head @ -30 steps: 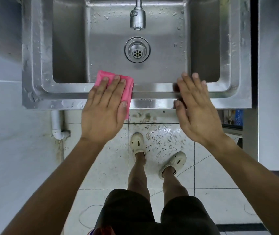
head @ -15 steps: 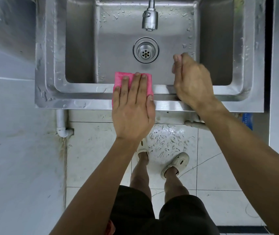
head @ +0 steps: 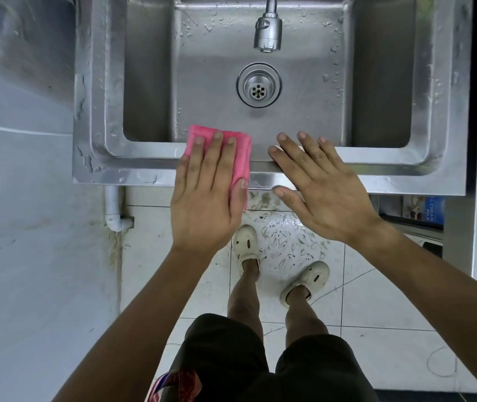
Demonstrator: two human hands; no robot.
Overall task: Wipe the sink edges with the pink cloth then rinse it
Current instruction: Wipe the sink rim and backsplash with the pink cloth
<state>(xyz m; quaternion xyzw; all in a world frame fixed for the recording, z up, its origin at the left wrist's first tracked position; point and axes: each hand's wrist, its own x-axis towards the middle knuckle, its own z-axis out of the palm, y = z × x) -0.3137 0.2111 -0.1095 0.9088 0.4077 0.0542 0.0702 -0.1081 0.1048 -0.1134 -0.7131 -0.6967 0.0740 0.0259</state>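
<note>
Two hands flat on near sink rim (head: 376, 158). Left hand (head: 205, 198), fingers straight, pressing pink cloth (head: 241, 158) onto that edge. Right hand (head: 327, 192), fingers spread, empty, just right of cloth.

The left hand (head: 205, 195) is pressing flat on the pink cloth (head: 241, 158), which is lying over the sink's (head: 144, 166) near edge. Just right of the cloth, the right hand (head: 327, 192) is resting open-fingered on that edge, with the drain (head: 259, 85) beyond.
</note>
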